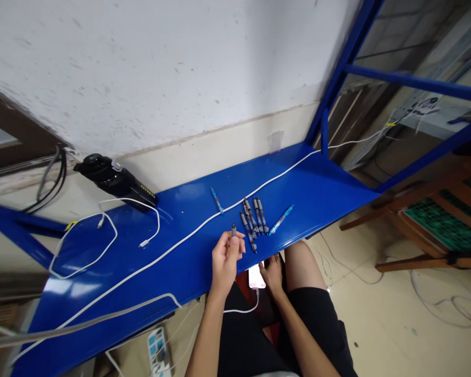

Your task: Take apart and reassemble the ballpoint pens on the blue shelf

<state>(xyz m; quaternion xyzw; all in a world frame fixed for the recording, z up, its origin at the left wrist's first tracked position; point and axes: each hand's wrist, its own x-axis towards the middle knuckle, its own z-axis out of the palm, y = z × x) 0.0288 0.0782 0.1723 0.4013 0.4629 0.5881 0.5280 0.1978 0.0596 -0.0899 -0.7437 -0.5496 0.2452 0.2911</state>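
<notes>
My left hand [226,257] is closed round a grey pen [234,230], held upright over the front of the blue table, its dark end showing above the fingers. Below the table's front edge, my right hand [272,273] grips the right side of a phone [256,277] with a lit screen; some of its fingers are hidden. A white charging cable runs from the phone's lower end. Several grey pens [260,215] lie bunched just right of my left hand. One blue pen [281,220] rests beside that bunch, and another blue pen [216,200] lies farther back.
A black bottle [120,183] leans by the wall at the table's left. A long white cable [180,242] crosses the blue table [160,283], and a looped cable [113,238] lies left. A power strip [159,348] is on the floor; a wooden chair [424,209] stands right.
</notes>
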